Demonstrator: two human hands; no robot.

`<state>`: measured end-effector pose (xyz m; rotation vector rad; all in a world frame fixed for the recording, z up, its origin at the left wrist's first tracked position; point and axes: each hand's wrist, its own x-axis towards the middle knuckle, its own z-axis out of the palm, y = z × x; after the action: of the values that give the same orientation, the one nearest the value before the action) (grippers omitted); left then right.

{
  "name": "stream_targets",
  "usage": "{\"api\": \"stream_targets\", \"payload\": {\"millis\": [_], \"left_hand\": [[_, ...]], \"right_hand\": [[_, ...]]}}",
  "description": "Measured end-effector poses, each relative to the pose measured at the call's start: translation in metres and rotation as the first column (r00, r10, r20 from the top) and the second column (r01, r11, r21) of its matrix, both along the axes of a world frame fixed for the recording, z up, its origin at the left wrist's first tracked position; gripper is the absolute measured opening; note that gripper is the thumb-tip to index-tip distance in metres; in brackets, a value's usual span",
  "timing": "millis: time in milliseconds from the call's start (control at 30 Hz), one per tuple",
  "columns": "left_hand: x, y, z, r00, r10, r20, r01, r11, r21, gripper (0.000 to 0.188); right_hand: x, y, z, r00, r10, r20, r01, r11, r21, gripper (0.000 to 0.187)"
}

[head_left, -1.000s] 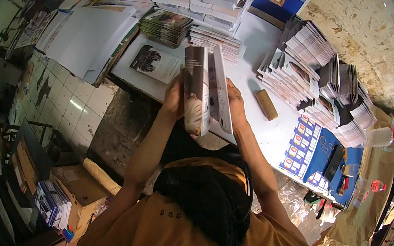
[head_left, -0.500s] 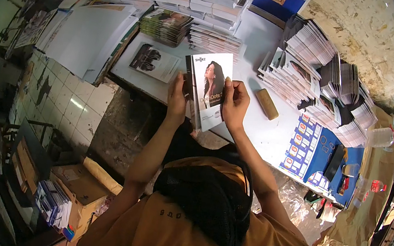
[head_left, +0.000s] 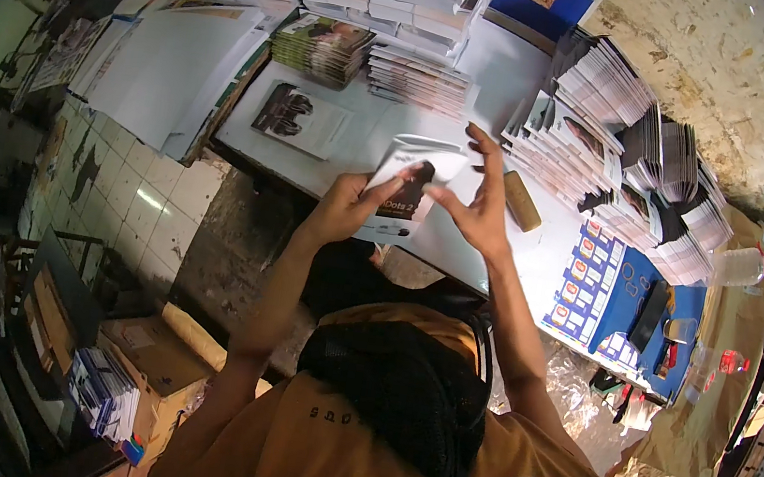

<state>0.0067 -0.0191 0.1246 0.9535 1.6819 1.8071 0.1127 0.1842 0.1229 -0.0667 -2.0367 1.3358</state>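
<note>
A white leaflet [head_left: 397,213] with a dark-haired figure on its front is in front of me, over the table's near edge. Its upper edge looks bent, and I cannot tell whether it is one leaflet or more. My left hand [head_left: 343,209] grips its left side, thumb on the front. At its right side is my right hand [head_left: 484,209], fingers raised and spread, with the thumb close to the leaflet's face; whether that thumb touches it I cannot tell. To the right of that hand lies a brown oblong block [head_left: 521,202].
On the white table [head_left: 249,144] lies another leaflet [head_left: 324,128]. Behind it stand a stack of green-covered booklets [head_left: 315,52] and a pale leaflet stack [head_left: 416,80]. Fanned leaflet piles [head_left: 575,153] fill the right side. A clear bottle [head_left: 739,266] lies at the far right.
The leaflet has been lowered a little, and its top now looks bent. My right hand has come off its right edge and spread its fingers, while my left hand has moved farther over the front.
</note>
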Motion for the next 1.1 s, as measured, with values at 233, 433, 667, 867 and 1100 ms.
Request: {"api": "stream_targets", "payload": {"millis": [233, 433, 667, 867, 1100], "left_hand": [[0.007, -0.006, 0.011, 0.921, -0.276, -0.276, 0.190, 0.935, -0.299, 0.034], [0.017, -0.003, 0.037, 0.891, -0.181, -0.417, 0.134, 0.981, -0.139, 0.037], [0.019, -0.005, 0.040, 0.900, -0.142, -0.411, 0.078, 0.983, -0.169, 0.021], [0.015, -0.004, 0.024, 0.937, -0.096, -0.336, 0.042, 0.986, -0.163, 0.019], [0.006, -0.031, 0.003, 0.976, -0.206, -0.062, 0.173, 0.923, -0.344, 0.024]], "right_hand": [[0.032, -0.002, 0.080, 0.929, 0.228, 0.292, -0.339, 0.839, 0.425, 0.053], [0.028, 0.000, 0.062, 0.939, 0.317, 0.132, -0.342, 0.894, 0.289, 0.015], [0.027, -0.020, 0.063, 0.947, 0.270, 0.176, -0.286, 0.956, 0.073, 0.012], [0.028, -0.014, 0.057, 0.911, 0.309, 0.273, -0.278, 0.949, -0.148, 0.012], [0.020, 0.044, 0.047, 0.921, 0.261, 0.288, -0.192, 0.950, -0.246, 0.023]]}}
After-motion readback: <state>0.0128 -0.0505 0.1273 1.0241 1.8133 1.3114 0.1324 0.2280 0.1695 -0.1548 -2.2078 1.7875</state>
